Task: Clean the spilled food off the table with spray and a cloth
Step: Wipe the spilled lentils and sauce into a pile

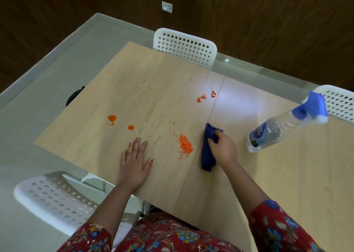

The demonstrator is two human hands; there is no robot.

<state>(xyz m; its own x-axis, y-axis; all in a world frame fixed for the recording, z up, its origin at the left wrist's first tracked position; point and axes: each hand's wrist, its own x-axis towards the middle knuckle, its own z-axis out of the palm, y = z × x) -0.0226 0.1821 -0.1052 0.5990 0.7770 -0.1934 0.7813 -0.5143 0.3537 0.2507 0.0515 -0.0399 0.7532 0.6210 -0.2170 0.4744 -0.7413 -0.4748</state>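
Note:
On the light wooden table (287, 175) lies spilled orange food: a pile of crumbs (185, 144) near the front, scattered specks (141, 93) further back, sauce blobs (111, 118) at the left and more blobs (206, 97) near the table's seam. My right hand (224, 148) grips a dark blue cloth (207, 154) pressed on the table just right of the crumb pile. My left hand (135, 160) rests flat on the table with fingers spread, left of the pile. A clear spray bottle (277, 130) with a blue trigger head stands at the right, untouched.
White perforated chairs stand at the far side (184, 47), the right (339, 102) and the near left (55, 198). A dark object (74, 95) lies on the floor beyond the table's left edge. A wall socket (167, 6) sits on the brown wall.

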